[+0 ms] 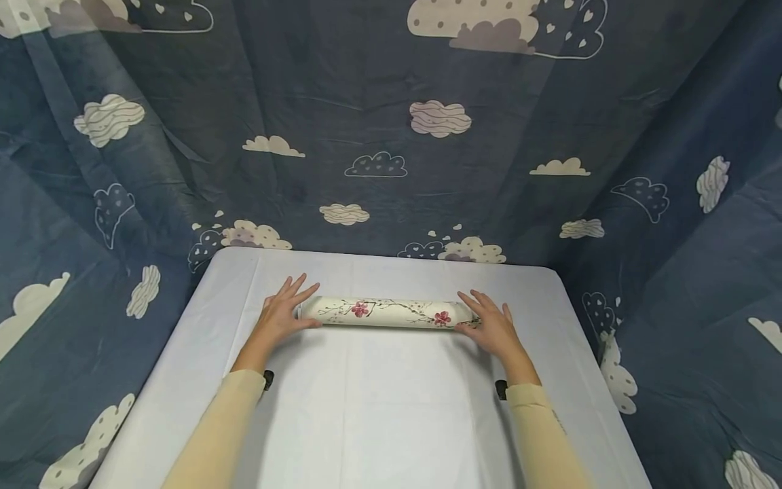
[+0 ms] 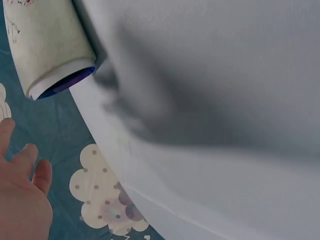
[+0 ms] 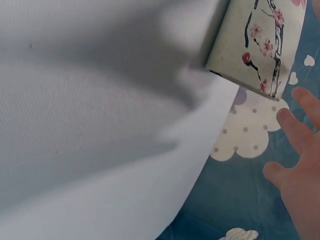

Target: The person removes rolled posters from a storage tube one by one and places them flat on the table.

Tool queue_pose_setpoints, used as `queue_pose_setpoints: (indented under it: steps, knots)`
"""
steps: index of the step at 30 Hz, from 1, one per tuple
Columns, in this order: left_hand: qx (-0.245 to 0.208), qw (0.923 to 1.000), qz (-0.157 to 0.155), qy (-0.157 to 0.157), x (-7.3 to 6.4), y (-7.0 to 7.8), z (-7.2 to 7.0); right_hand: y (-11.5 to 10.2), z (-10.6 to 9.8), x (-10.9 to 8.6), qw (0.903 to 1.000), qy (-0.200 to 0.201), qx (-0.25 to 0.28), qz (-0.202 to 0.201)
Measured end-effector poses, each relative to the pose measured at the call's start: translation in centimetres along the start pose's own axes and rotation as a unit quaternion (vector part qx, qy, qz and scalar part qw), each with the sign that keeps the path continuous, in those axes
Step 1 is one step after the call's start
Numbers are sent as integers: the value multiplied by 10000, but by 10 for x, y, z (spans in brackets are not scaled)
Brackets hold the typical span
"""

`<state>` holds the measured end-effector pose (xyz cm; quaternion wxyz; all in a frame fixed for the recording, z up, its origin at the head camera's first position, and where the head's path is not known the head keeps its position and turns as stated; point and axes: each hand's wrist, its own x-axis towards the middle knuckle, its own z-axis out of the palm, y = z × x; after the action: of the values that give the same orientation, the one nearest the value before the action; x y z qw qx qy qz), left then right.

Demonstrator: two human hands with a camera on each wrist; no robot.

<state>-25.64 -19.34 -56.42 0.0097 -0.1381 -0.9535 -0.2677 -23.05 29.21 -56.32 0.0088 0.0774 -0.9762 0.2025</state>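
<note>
A dark blue cloth [image 1: 318, 88] printed with pale clouds surrounds a white table [image 1: 391, 401]. Your cream sleeves [image 1: 214, 435] reach forward over it. A cream roll [image 1: 391, 314] with pink blossoms [image 1: 360, 310] lies crosswise near the table's far edge, its left end hollow and blue-purple inside. Your left hand [image 1: 284, 311] is at that end, your right hand [image 1: 493, 327] at the other, fingers spread wide; whether they touch the roll is unclear.
</note>
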Motion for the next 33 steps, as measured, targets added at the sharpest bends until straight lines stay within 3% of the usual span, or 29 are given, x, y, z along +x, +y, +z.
queue_pose_setpoints:
  steps: [10,21,33]
  knots:
    - [-24,9999,110,-14,1,2,17,1,12,2,9998,-192,-20,-9]
    - [15,9998,136,-141,1,6,28,4,19,0,9995,-100,-295,24]
    - [224,9988,347,271,1,10,31,4,36,5,9984,461,-312,28]
